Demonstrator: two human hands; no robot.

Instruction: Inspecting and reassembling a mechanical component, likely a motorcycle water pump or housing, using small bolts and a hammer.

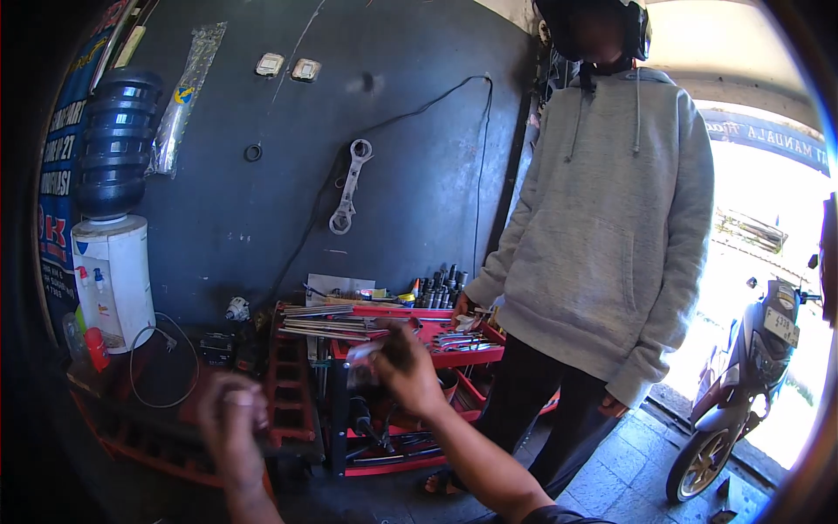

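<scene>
The right hand [408,375] is pinching a blurred clear packet [360,372] near the red tool cart [471,355]. Farther left, the left hand [234,410] is hovering, fingers curling inward — whether gripping anything, I cannot tell

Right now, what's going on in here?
Someone's right hand is raised in front of the red tool cart, apparently with a pale, clear item at its fingertips, too blurred to identify. The left hand is curled near the red slotted frame; whether it holds anything is unclear. A person in a grey hoodie stands beside the cart. Wrenches and dark sockets sit on it.
</scene>
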